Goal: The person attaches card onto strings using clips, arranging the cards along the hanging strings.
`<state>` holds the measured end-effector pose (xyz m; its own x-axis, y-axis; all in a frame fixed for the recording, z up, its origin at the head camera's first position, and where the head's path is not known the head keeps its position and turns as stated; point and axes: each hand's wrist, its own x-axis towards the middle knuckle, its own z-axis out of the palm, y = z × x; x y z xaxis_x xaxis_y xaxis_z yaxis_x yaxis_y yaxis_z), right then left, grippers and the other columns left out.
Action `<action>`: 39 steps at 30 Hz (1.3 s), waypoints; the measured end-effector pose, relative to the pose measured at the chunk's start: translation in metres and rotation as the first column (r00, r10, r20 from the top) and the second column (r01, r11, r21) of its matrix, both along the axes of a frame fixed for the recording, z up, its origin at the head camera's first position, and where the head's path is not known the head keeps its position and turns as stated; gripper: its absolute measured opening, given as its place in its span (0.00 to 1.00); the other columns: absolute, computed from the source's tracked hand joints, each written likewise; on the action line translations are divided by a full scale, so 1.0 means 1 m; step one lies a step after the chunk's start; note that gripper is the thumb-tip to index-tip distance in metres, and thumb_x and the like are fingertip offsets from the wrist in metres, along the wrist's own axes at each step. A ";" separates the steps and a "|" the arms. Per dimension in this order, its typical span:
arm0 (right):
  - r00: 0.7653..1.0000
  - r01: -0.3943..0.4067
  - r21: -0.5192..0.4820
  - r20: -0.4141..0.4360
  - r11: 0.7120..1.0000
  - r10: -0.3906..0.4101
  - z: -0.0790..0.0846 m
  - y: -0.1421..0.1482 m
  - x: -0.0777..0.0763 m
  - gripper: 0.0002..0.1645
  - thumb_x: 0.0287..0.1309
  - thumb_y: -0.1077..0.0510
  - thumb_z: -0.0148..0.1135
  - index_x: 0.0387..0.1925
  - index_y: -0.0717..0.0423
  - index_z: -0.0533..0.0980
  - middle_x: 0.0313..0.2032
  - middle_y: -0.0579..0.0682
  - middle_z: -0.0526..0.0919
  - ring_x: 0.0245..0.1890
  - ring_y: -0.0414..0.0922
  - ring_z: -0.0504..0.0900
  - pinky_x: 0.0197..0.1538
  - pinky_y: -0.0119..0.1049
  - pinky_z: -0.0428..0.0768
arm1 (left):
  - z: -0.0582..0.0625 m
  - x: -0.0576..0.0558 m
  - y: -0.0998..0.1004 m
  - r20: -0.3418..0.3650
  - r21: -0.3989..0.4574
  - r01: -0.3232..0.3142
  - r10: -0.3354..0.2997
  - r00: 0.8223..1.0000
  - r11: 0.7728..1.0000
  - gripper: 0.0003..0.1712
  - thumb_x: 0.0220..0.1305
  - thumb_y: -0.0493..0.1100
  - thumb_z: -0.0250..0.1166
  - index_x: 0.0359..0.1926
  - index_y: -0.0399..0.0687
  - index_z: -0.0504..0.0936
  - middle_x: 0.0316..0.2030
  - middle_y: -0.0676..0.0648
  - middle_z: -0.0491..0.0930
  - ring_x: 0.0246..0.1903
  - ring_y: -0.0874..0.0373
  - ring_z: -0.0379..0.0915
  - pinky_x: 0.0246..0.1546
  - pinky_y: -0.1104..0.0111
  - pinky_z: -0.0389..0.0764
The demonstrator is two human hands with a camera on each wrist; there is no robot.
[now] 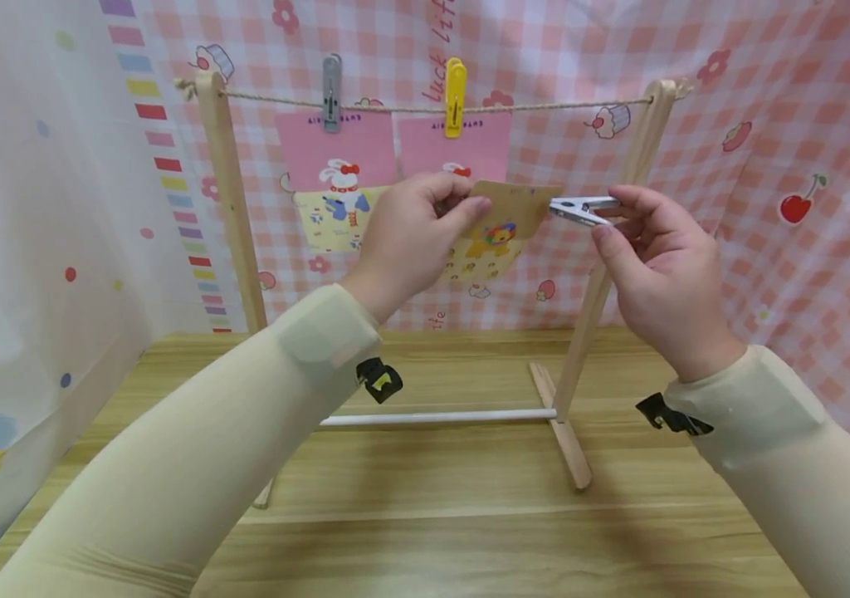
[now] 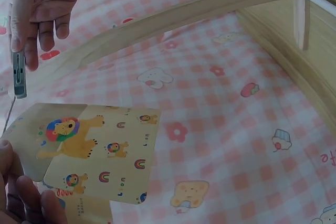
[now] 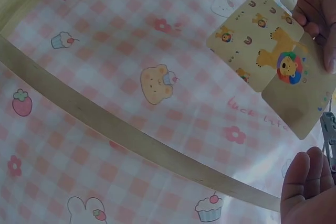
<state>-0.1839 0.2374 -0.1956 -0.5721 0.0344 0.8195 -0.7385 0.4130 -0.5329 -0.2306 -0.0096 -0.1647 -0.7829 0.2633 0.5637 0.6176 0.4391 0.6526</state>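
Observation:
My left hand pinches the upper left corner of a tan card with a lion on it. The card hangs in front of and below a twine line. My right hand pinches a grey clothespin by its handle ends, its tip beside the card's upper right edge. On the line, a grey clothespin and a yellow clothespin each hold a pink and yellow card; the left pink card shows a white rabbit, and the right pink card is partly covered.
The twine runs between two wooden posts, the left post and the right post. A white rod joins them low down, above a wooden table. Behind hangs a pink checked cloth.

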 end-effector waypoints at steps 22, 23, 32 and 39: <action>0.971 0.241 0.000 0.003 0.971 -0.241 0.036 -0.005 -0.006 0.15 0.72 0.62 0.65 0.57 0.59 0.82 0.44 0.40 0.88 0.35 0.36 0.79 0.37 0.22 0.75 | 0.024 0.001 0.030 0.053 0.097 0.003 -0.008 0.999 0.995 0.14 0.77 0.53 0.63 0.49 0.51 0.87 0.38 0.52 0.84 0.37 0.59 0.75 0.39 0.72 0.78; 0.968 0.250 -0.002 0.005 0.968 -0.250 0.038 -0.006 -0.006 0.15 0.72 0.62 0.65 0.57 0.58 0.83 0.44 0.39 0.88 0.35 0.36 0.78 0.37 0.22 0.75 | 0.026 0.001 0.031 0.057 0.105 0.003 -0.009 0.998 0.994 0.13 0.77 0.53 0.63 0.49 0.51 0.87 0.38 0.52 0.83 0.37 0.59 0.75 0.39 0.72 0.78; 0.955 0.295 -0.011 -0.016 0.955 -0.295 0.058 -0.007 -0.011 0.13 0.72 0.61 0.65 0.54 0.59 0.85 0.41 0.38 0.87 0.31 0.35 0.75 0.36 0.23 0.73 | 0.034 0.001 0.044 0.083 0.137 -0.036 0.024 0.996 0.990 0.13 0.76 0.54 0.64 0.46 0.53 0.87 0.35 0.53 0.82 0.33 0.59 0.73 0.32 0.72 0.75; 0.943 0.330 0.000 -0.033 0.944 -0.330 0.075 -0.004 -0.016 0.13 0.72 0.61 0.66 0.53 0.59 0.86 0.37 0.33 0.84 0.31 0.33 0.75 0.37 0.24 0.73 | 0.037 -0.001 0.051 0.109 0.178 -0.031 0.012 0.994 0.984 0.12 0.77 0.53 0.62 0.47 0.53 0.87 0.35 0.53 0.81 0.30 0.59 0.73 0.30 0.73 0.75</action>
